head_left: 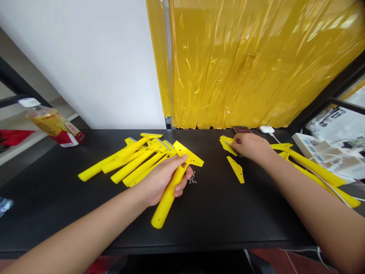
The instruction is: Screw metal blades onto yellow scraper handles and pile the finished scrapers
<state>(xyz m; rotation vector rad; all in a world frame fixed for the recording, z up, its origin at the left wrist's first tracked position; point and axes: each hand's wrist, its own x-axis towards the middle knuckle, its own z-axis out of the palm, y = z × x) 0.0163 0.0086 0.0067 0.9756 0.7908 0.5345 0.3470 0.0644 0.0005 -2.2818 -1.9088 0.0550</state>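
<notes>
The left hand (162,179) grips a yellow plastic scraper (167,198) on the black table (199,224) — more scrapers (134,161) lie in a heap just beside it. The right hand (251,146) pinches a small yellow piece (226,145) — tiny screws (192,177) sit between the hands.

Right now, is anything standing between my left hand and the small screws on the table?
Nothing visible stands in the way. The small screws lie on the black tabletop right beside the fingers of the left hand, which is wrapped around the yellow plastic T-shaped handle.
</notes>
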